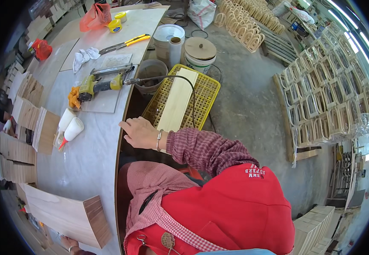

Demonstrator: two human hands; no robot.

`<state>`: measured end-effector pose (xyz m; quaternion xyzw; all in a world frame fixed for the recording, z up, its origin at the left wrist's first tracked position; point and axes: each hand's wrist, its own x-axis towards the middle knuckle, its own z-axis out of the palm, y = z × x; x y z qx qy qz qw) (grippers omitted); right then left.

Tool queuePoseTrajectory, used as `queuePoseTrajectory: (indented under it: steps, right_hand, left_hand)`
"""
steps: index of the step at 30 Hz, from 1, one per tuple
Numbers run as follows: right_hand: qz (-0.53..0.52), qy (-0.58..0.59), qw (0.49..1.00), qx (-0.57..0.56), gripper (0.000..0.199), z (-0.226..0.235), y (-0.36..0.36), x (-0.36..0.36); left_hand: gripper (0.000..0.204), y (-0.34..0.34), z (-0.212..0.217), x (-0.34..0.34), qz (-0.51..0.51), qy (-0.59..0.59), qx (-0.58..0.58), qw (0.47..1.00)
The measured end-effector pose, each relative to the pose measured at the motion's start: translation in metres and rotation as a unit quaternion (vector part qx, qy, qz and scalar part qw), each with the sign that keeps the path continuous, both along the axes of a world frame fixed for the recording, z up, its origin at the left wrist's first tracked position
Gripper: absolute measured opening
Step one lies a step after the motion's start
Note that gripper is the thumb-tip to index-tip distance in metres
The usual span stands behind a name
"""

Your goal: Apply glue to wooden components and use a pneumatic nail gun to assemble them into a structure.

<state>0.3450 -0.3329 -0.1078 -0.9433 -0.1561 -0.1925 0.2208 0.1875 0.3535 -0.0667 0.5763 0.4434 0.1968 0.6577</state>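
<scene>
My right hand (141,132) is by the table's edge, fingers apart, holding nothing; a metal bracelet circles its wrist. A pale wooden board (178,102) lies beyond it on a yellow plastic crate (210,95). My left hand (69,243) shows only in part at the lower left, beside a wooden panel piece (65,210) with a stepped end. Its fingers are mostly hidden. Two white glue bottles (73,128), one with a red tip, lie on the table. Farther off rests a yellow and black air nailer (101,86) with a hose attached.
Stacked wooden pieces (16,148) line the table's left side. A yellow-handled cutter (137,39), a white cloth (84,56) and yellow tubs (115,26) sit at the far end. Buckets (199,53) stand beyond the crate. Wrapped wooden frames (329,93) are piled at right.
</scene>
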Motion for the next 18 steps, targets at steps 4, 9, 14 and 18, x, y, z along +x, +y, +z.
queuePoseTrajectory:
  steps: [4,9,14,18]
  right_hand:
    - [0.022,-0.037,0.999,0.02,0.033,-0.002,0.009,-0.008]
    - [0.053,-0.029,0.998,0.014,0.027,0.011,0.017,-0.019]
    - [0.067,-0.041,0.997,0.024,0.023,0.02,0.013,-0.027]
    - [0.088,-0.087,0.991,0.046,0.022,0.031,0.024,-0.03]
  left_hand:
    - [0.05,-0.025,0.025,-0.006,-0.006,-0.028,0.045,0.999]
    - [0.05,-0.065,0.056,-0.013,-0.009,-0.066,0.1,0.993]
    - [0.05,-0.103,0.098,-0.031,-0.01,-0.093,0.166,0.982]
    - [0.05,-0.13,0.133,-0.043,-0.011,-0.108,0.223,0.969]
